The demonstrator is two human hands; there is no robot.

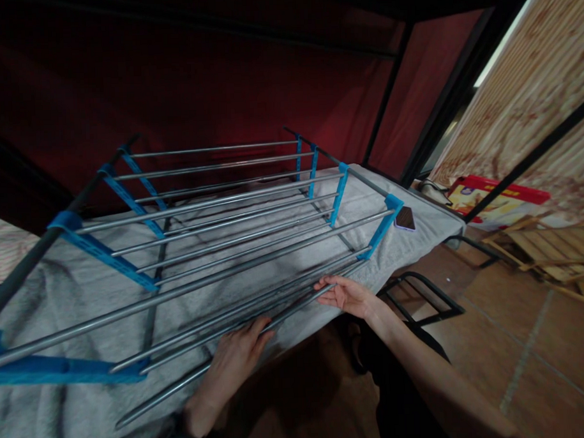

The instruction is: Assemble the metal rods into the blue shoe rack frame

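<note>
A loose grey metal tube (pixel 169 390) slants along the bed's front edge, with one end free at lower left. Around its middle my left hand (pixel 236 352) is closed, palm down. My right hand (pixel 342 295) grips the same tube farther right, thumb on top and fingers beneath it. Just beyond both hands stands a rack of metal rods (pixel 217 273) joined by blue plastic brackets (pixel 387 227), much like a clothes drying rack. The tube's far end lies close to the front right bracket, and whether it touches cannot be made out.
Grey blanket (pixel 362 194) covers the bed under the rack. On it, at right, lies a phone (pixel 405 219). Black metal bed posts (pixel 388 94) rise behind. A wooden folding chair (pixel 552 251) and a red and yellow box (pixel 495 202) are on the right, over tiled floor (pixel 506 326).
</note>
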